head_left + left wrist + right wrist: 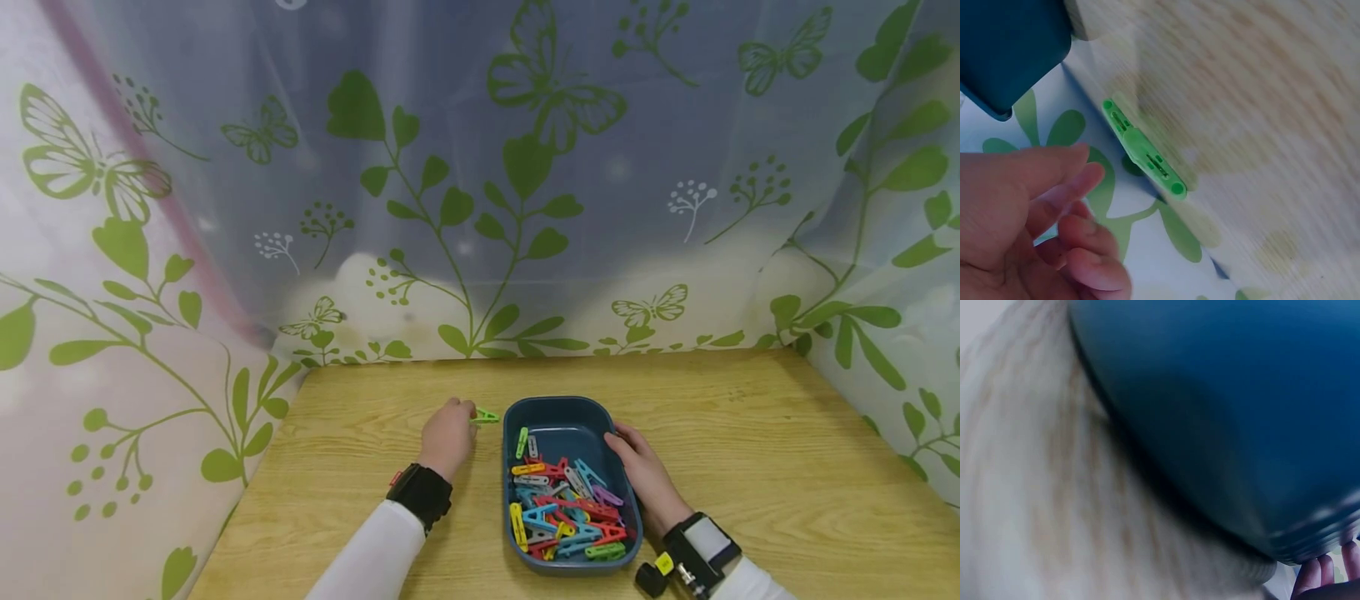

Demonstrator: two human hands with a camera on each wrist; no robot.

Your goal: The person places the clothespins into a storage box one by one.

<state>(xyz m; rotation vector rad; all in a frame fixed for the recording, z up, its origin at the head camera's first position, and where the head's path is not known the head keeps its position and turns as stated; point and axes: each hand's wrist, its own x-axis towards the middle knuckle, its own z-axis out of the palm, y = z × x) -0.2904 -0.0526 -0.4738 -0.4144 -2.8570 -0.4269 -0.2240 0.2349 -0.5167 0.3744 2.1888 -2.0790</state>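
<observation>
A bright green clothespin [486,416] lies on the table left of a dark blue plastic box [558,402]. My left hand [448,437] is beside that clothespin. In the left wrist view, its loosely bent fingers [1088,234] stand apart from the green clothespin [1143,150], with nothing between them. My right hand [647,475] holds the right rim of the box; the right wrist view shows fingertips [1310,575] at the box's outer wall [1260,425]. Inside the box lies a pile of coloured clothespins [566,508], mostly toward the near end.
The box stands on a wood-grain table [360,433]. A curtain [450,167] printed with green leaves and butterflies hangs along the table's back and sides. Both wrists wear black straps [422,497].
</observation>
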